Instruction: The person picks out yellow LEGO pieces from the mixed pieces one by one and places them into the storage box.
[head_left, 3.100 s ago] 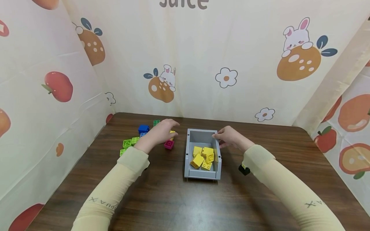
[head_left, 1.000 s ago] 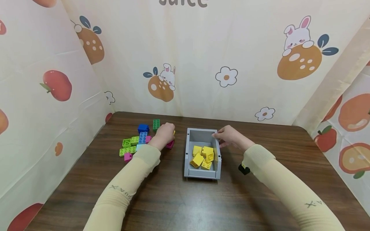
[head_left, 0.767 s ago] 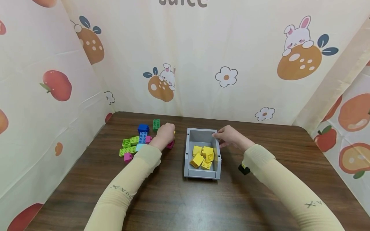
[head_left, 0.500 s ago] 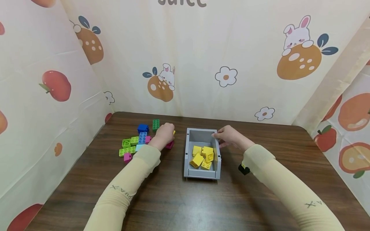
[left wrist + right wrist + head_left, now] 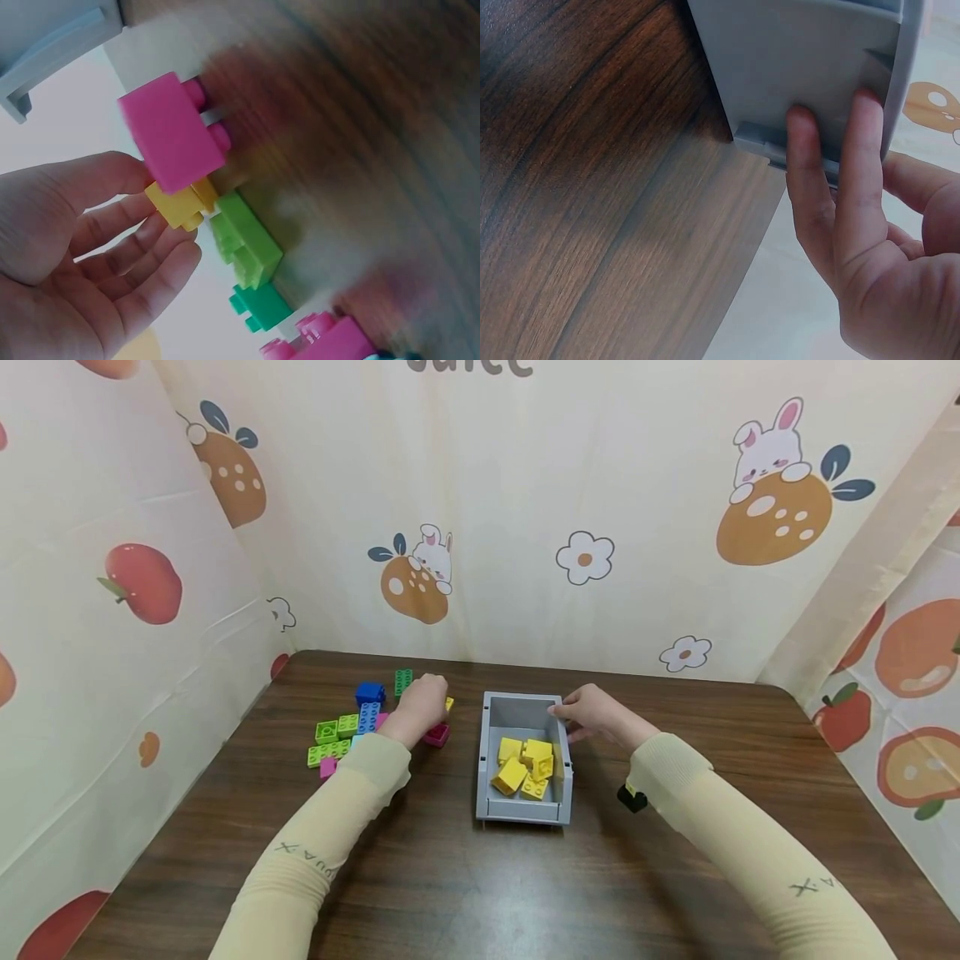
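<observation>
My left hand (image 5: 422, 703) is low among loose toy bricks, left of a grey bin (image 5: 523, 812). In the left wrist view its thumb and fingers pinch a small yellow brick (image 5: 177, 206). A magenta brick (image 5: 172, 131) sits close beside that brick, with a lime brick (image 5: 249, 244) on the other side. With the thumb over the rim and the fingers flat along the outer side, my right hand (image 5: 596, 712) grips the bin's right wall near its back corner. Several yellow bricks (image 5: 510, 777) lie inside the bin.
More bricks lie at the table's back left: a dark blue one (image 5: 370, 693), a light blue one (image 5: 368, 718), a green one (image 5: 403, 682) and lime ones (image 5: 328, 753). A printed curtain (image 5: 510, 627) hangs behind the wooden table (image 5: 480, 893).
From above the bricks, my left hand has come down onto the yellow brick, its fingers closing in. Lately it has shifted slightly left. My right hand and the bin have stayed put.
</observation>
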A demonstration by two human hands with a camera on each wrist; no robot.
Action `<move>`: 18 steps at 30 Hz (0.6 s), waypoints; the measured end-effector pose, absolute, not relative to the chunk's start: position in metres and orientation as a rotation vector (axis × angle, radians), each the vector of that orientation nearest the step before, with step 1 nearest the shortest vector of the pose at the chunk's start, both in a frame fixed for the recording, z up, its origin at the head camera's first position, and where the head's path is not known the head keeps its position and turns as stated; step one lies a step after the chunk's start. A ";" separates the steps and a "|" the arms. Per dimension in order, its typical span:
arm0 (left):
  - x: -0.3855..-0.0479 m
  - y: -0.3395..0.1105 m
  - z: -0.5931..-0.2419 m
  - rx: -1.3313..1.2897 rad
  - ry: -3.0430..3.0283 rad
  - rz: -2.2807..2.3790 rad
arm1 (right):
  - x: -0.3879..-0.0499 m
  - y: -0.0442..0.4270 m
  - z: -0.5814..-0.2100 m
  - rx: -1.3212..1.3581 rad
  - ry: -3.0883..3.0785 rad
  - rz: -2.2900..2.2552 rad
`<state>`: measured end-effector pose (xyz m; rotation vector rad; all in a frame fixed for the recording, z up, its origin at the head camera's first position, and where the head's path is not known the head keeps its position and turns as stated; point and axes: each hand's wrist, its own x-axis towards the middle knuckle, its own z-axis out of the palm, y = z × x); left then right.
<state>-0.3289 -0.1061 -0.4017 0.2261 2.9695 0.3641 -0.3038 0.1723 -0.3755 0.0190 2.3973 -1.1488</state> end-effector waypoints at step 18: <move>-0.321 -0.106 -0.378 0.275 3.000 0.408 | -0.303 0.172 -0.374 0.011 2.396 -1.142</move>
